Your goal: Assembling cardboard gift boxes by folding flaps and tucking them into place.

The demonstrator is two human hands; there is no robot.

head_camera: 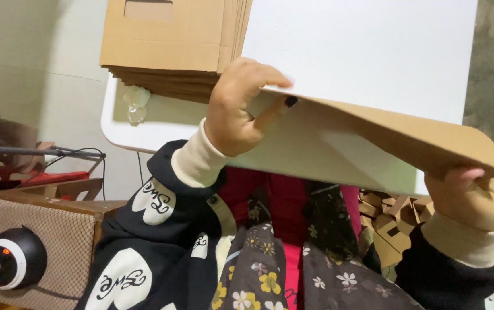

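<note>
Both hands hold one flat brown cardboard sheet (pixel 407 140) up over the near edge of the white counter (pixel 361 51), above the person's lap. The left hand (pixel 238 109) grips its left end, fingers (pixel 258 74) curled over the top and the thumb pressed against the edge; the right hand (pixel 468 198) supports the right end from below, fingers closed on the underside. The sheet looks flat and unfolded, bowing slightly between the two grips, so the shaping of this piece seems barely begun. At the back left of the counter lies a tall stack of flat cardboard blanks (pixel 166 46), apparently unworked. Low on the right, beside the lap, sits a heap of small folded cardboard pieces (pixel 387 221), possibly finished ones, though the view there is dim and partly hidden.
</note>
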